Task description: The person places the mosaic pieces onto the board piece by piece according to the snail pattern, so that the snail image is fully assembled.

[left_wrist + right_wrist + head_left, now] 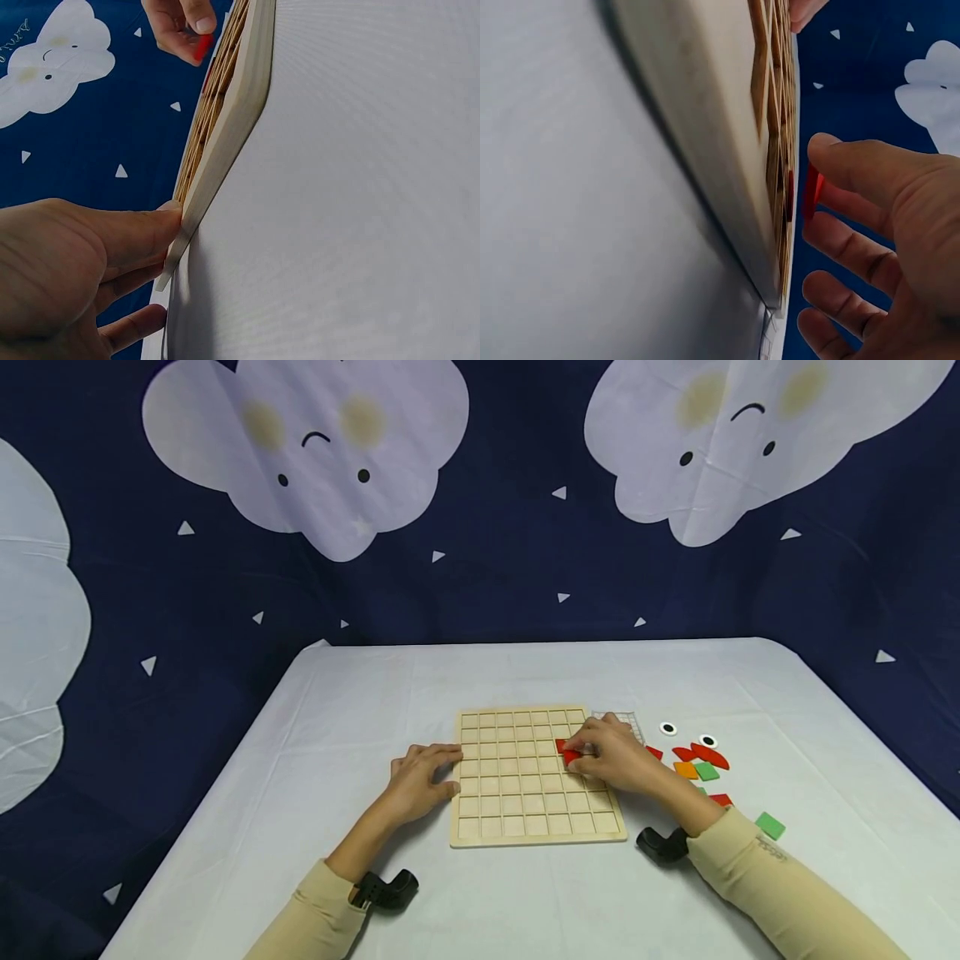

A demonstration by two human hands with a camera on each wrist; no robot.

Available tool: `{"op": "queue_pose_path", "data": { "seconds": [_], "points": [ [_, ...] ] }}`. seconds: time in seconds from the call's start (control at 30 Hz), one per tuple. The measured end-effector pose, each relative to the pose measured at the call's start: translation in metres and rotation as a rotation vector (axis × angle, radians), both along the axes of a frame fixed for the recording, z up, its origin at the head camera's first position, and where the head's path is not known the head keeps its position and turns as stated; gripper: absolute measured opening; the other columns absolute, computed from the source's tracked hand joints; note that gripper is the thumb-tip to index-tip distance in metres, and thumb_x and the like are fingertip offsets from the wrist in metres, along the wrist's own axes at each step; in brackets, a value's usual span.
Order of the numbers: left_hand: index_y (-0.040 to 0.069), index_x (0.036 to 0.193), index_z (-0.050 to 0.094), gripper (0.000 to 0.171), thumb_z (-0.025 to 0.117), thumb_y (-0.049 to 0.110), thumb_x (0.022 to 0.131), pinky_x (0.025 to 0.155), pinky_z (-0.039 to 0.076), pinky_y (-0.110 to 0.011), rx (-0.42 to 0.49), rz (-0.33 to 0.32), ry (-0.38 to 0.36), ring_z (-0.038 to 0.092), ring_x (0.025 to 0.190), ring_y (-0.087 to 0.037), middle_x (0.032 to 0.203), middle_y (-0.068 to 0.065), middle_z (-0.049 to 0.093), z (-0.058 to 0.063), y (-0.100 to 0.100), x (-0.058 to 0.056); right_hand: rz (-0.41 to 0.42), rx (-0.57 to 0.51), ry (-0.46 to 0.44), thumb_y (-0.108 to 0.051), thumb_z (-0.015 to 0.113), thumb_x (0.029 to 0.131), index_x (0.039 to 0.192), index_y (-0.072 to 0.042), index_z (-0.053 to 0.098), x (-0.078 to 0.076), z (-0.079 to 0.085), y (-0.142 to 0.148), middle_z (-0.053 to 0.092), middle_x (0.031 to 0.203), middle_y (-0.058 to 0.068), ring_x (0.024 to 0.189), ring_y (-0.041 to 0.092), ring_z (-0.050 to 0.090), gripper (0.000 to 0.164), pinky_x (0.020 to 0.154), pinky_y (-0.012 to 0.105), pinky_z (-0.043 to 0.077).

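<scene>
A light wooden board [540, 841] with raised strips forming a square grid lies flat on the table. My left hand [416, 781] rests at its left side, and in the left wrist view the fingertips [169, 214] touch the board's edge. Over the right part of the grid, my right hand [618, 760] pinches a red square tile [812, 191] between thumb and fingers. The tile is tilted on edge, slightly above the grid in the right wrist view. Another red tile [560, 745] sits in a cell just beside it, partly hidden by the right hand in the head view.
Right of the board lie loose red, green [770, 826] and orange [686, 770] pieces, red ovals [709, 756] and two eye discs [668, 728]. A sheet with a printed grid [628, 720] lies partly behind the right hand. White cloth covers the table [360, 710].
</scene>
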State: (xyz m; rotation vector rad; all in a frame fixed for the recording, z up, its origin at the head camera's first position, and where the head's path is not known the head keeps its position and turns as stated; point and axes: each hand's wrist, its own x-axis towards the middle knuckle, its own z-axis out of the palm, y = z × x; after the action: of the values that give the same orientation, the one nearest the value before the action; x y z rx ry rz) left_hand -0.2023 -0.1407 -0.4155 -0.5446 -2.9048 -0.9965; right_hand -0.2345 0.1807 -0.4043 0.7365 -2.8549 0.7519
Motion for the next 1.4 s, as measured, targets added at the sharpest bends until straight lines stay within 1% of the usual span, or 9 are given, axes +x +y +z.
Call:
{"op": "queue_pose_path", "data": {
  "seconds": [0.27,0.4,0.77,1.03,1.17,1.3,1.4],
  "points": [
    [0.012,0.125,0.061,0.045,0.071,0.019,0.082,0.092,0.025,-0.050,-0.001,0.009,-0.009,0.043,0.122,-0.026,0.136,0.001,0.055,0.001,0.001,0.001,0.011,0.065,0.015,-0.027,0.076,0.075,0.100,-0.020,0.074,-0.002,-0.002,-0.005,0.065,0.095,-0.003,0.087,0.017,0.045,0.026,0.072,0.031,0.029],
    [0.012,0.125,0.062,0.045,0.071,0.019,0.082,0.092,0.025,-0.049,-0.006,0.010,-0.005,0.043,0.121,-0.027,0.136,0.001,0.055,0.001,0.001,0.000,0.006,0.084,0.017,-0.027,0.076,0.075,0.100,-0.020,0.074,-0.001,-0.001,-0.006,0.064,0.096,-0.002,0.090,0.018,0.046,0.027,0.073,0.032,0.030],
    [0.013,0.125,0.062,0.045,0.071,0.019,0.082,0.093,0.025,-0.050,-0.007,0.007,-0.002,0.043,0.122,-0.027,0.136,0.001,0.055,0.001,0.001,0.000,0.012,0.077,0.035,-0.027,0.077,0.074,0.099,-0.020,0.074,0.001,-0.002,-0.004,0.062,0.095,-0.001,0.090,0.020,0.046,0.026,0.074,0.033,0.030],
    [0.013,0.125,0.062,0.045,0.071,0.019,0.082,0.093,0.024,-0.050,0.004,0.009,-0.005,0.043,0.122,-0.026,0.136,0.002,0.055,0.000,0.000,0.000,0.000,0.051,-0.003,-0.028,0.077,0.075,0.101,-0.021,0.074,0.001,-0.001,-0.004,0.062,0.096,-0.002,0.091,0.018,0.045,0.027,0.077,0.035,0.030],
    [0.012,0.126,0.061,0.045,0.071,0.019,0.082,0.094,0.024,-0.050,0.006,0.004,-0.009,0.043,0.122,-0.027,0.136,0.001,0.055,0.000,0.001,0.000,-0.026,0.010,-0.012,-0.025,0.076,0.075,0.102,-0.018,0.074,0.005,0.003,0.003,0.063,0.097,0.000,0.090,0.018,0.043,0.027,0.075,0.033,0.031],
    [0.012,0.126,0.061,0.045,0.071,0.019,0.083,0.094,0.024,-0.050,0.000,0.002,-0.011,0.042,0.123,-0.027,0.136,0.001,0.055,0.000,0.001,0.000,-0.060,-0.009,-0.015,-0.023,0.074,0.078,0.104,-0.016,0.073,0.010,0.010,0.017,0.064,0.105,0.004,0.098,0.022,0.045,0.027,0.081,0.040,0.036],
    [0.012,0.126,0.061,0.045,0.071,0.019,0.083,0.094,0.024,-0.050,-0.005,0.004,-0.013,0.042,0.123,-0.027,0.137,0.001,0.055,0.000,0.000,0.000,-0.091,-0.003,-0.014,-0.022,0.073,0.080,0.105,-0.015,0.072,0.013,0.014,0.031,0.063,0.110,0.006,0.102,0.025,0.045,0.027,0.084,0.043,0.036]
  ]
}}
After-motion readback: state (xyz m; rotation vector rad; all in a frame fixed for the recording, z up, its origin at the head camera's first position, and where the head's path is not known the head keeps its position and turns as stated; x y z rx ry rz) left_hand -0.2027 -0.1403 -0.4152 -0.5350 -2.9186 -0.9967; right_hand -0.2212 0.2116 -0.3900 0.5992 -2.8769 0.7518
